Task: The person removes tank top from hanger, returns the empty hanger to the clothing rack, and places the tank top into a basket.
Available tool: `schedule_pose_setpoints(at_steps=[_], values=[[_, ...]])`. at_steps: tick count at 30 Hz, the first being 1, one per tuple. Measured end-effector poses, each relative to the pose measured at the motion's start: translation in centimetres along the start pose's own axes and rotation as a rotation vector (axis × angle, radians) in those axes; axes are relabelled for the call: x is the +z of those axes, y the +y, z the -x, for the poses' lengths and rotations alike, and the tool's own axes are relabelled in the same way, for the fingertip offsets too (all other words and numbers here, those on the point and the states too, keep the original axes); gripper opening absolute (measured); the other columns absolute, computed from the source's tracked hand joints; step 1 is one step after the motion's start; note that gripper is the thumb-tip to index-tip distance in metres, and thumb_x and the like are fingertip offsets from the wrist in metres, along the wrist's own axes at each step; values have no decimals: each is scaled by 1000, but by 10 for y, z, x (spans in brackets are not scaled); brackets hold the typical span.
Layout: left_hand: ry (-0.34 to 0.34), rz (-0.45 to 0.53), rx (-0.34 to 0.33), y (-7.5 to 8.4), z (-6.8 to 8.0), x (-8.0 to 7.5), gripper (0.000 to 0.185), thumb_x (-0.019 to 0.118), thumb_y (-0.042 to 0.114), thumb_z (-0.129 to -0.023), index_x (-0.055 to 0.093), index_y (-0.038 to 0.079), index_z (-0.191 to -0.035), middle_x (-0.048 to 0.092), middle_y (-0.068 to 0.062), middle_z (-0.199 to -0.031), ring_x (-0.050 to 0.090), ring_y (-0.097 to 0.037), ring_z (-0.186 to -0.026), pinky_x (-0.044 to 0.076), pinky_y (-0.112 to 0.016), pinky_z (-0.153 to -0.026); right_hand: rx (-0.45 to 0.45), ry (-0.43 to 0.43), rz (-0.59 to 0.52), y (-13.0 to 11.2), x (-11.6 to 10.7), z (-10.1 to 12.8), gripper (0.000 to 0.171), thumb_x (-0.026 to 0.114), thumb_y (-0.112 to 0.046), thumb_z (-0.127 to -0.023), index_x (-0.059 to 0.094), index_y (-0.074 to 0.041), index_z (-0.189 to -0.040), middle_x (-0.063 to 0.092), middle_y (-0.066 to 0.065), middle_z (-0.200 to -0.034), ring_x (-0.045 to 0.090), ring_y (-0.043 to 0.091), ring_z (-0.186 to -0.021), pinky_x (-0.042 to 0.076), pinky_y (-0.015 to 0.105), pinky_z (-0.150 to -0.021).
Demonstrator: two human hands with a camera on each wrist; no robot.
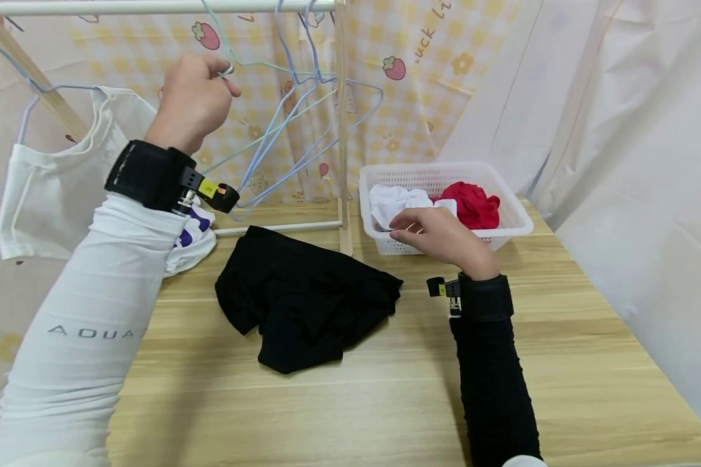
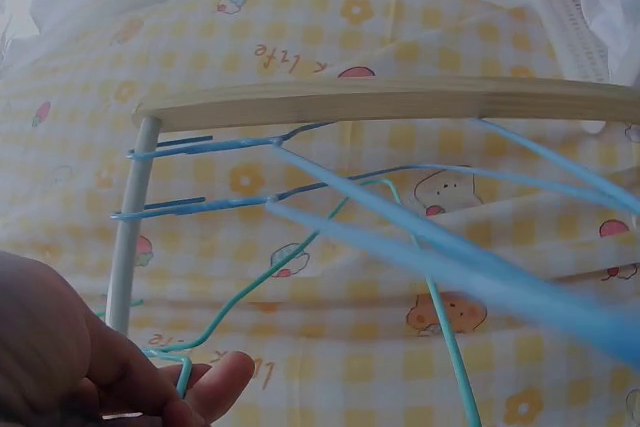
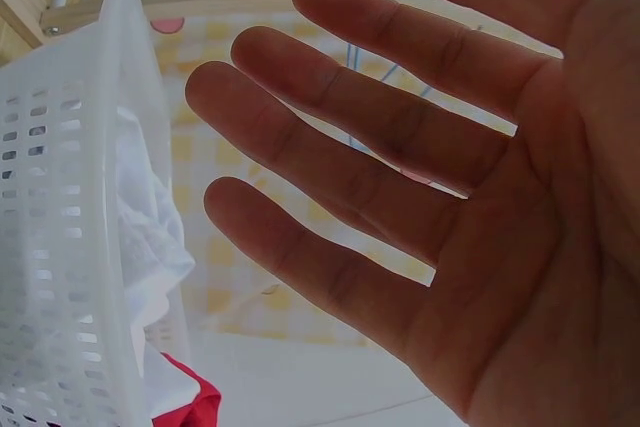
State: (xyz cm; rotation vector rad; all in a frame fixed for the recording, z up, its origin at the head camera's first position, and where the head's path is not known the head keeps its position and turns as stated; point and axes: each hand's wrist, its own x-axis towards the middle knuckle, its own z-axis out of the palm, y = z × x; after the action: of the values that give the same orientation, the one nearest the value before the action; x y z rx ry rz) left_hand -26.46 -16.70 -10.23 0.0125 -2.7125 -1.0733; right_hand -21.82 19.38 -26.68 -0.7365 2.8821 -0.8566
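Observation:
My left hand [image 1: 195, 97] pinches a mint-green wire hanger [image 2: 452, 347] near its hook, just below the rack's white rod [image 1: 152, 8]. Nothing hangs on this hanger. My right hand [image 1: 444, 240] hovers at the front rim of a white perforated basket [image 1: 444, 167], fingers spread and relaxed, palm bare in the right wrist view. Inside the basket lie a white cloth [image 1: 394, 198] and a red cloth [image 1: 473, 204]. Between the hands, a black garment [image 1: 309, 298] lies loosely folded on the wooden table [image 1: 397, 408].
Blue wire hangers [image 2: 560, 302] hang beside the green one, close to the rack's wooden post [image 1: 343, 130]. At the left, a white sleeveless top [image 1: 52, 188] hangs from another hanger. A white and purple cloth [image 1: 193, 253] sits behind my left forearm.

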Motion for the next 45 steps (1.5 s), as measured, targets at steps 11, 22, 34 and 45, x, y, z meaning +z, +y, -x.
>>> schedule_pose_setpoints(at_steps=[11, 22, 34, 45], values=[[-108, -31, 14, -8, -8, 19, 65, 31, 4, -106, 32, 10, -170, 68, -6, -135, 45, -5, -64, 34, -20, -52, 2, -5, 4, -1, 0, -2, 30, 69, -24, -107, 75, -4, -129, 78, 15, -123, 75, 33, -115, 59, 50, -99], [-199, -146, 63, -2, -4, 19, 62, 31, 20, -112, 22, 17, -173, 31, -9, -177, 33, -7, -49, 36, -24, -51, 16, -8, 7, -1, 0, -1, 31, 68, -27, -108, 75, -6, -130, 79, 14, -123, 75, 31, -115, 59, 49, -98], [5, -247, 223, 27, 40, 10, 61, 32, 25, -113, 28, 15, -172, 37, -8, -175, 61, -20, -71, 48, -28, -72, -9, 3, 6, -6, -1, 0, 31, 68, -25, -107, 75, -3, -129, 78, 14, -125, 75, 31, -114, 60, 49, -98], [318, 43, 450, 27, 102, 36, 43, 50, 14, -111, 62, 7, -151, 66, -13, -148, 60, -26, -134, 50, -36, -113, -33, -1, -21, -20, -1, 4, 31, 70, -22, -106, 74, -6, -132, 76, 13, -131, 75, 30, -115, 61, 47, -99]])
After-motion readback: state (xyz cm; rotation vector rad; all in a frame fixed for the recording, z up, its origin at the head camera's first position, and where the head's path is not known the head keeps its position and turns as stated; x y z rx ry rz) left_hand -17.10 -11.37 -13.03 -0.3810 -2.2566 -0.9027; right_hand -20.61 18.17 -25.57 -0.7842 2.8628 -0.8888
